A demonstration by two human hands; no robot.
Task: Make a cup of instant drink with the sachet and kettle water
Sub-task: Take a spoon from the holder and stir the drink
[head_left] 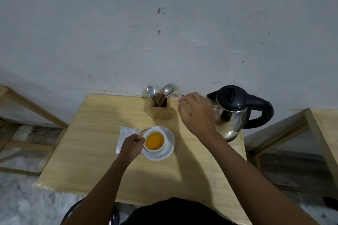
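Note:
A white cup [155, 130] full of orange drink [155, 140] stands on a white saucer [170, 149] in the middle of the wooden table [91, 160]. My left hand [130, 147] grips the cup's handle from the left. The torn white sachet [124, 136] lies flat just left of that hand. A steel kettle [232, 113] with a black lid and handle stands at the table's back right. My right hand [195, 113] hovers between the kettle and the spoon holder, fingers curled, with nothing visible in it.
A wooden holder [161, 110] with spoons and a fork stands against the wall behind the cup. Wooden frames flank the table on the left [36, 113] and right [314, 129]. The grey wall rises right behind the table.

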